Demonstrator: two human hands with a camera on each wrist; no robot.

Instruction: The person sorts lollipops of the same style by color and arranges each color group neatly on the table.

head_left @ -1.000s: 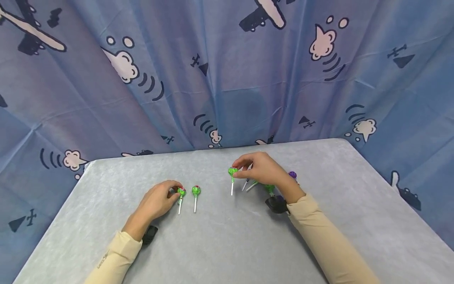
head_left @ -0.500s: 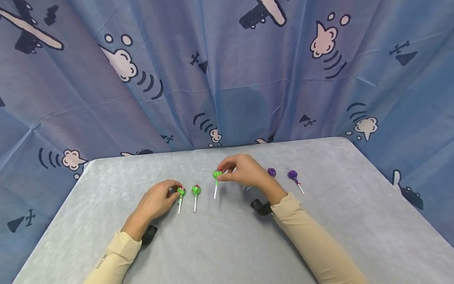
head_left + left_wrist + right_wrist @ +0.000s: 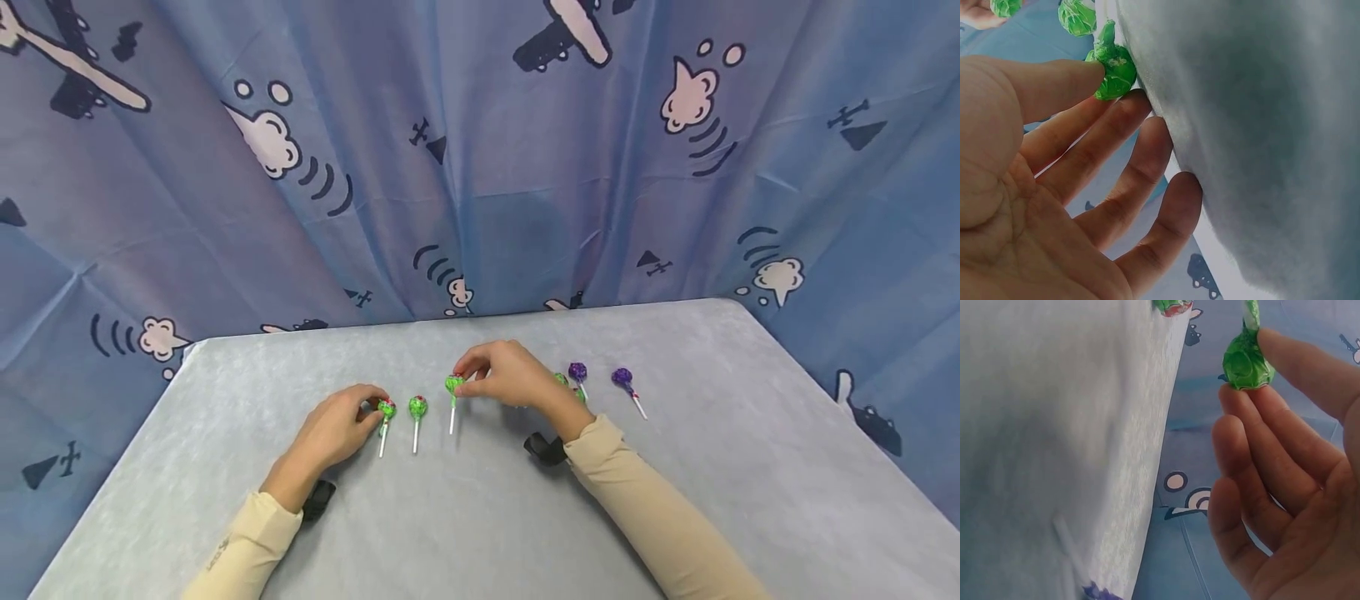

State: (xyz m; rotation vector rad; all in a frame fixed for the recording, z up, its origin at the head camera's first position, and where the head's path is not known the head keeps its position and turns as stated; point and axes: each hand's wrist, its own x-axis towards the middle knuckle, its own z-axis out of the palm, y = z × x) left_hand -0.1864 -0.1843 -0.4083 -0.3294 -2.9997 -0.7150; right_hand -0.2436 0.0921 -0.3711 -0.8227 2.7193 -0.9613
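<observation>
In the head view my left hand point(image 3: 336, 427) rests on the table at the left. Its thumb and fingertips pinch the green-wrapped head of a lollipop point(image 3: 1116, 74), whose white stick points toward me. A second green lollipop point(image 3: 417, 407) lies just right of it, stick also toward me. My right hand point(image 3: 508, 379) pinches a third green lollipop point(image 3: 1246, 362) at its wrapped head, with its white stick hanging down in the head view. In the right wrist view this candy is clear of the table, between thumb and fingertips.
Two purple lollipops, a nearer one point(image 3: 577, 372) and an outer one point(image 3: 622, 377), lie right of my right hand. Green lollipops point(image 3: 560, 379) are partly hidden behind that wrist. A blue patterned curtain point(image 3: 510, 167) hangs behind the grey-white table point(image 3: 480, 533).
My right hand has carried its green lollipop leftward, toward the other two, then slightly nearer to me. The purple lollipops have come into view. My left hand has stayed in place.
</observation>
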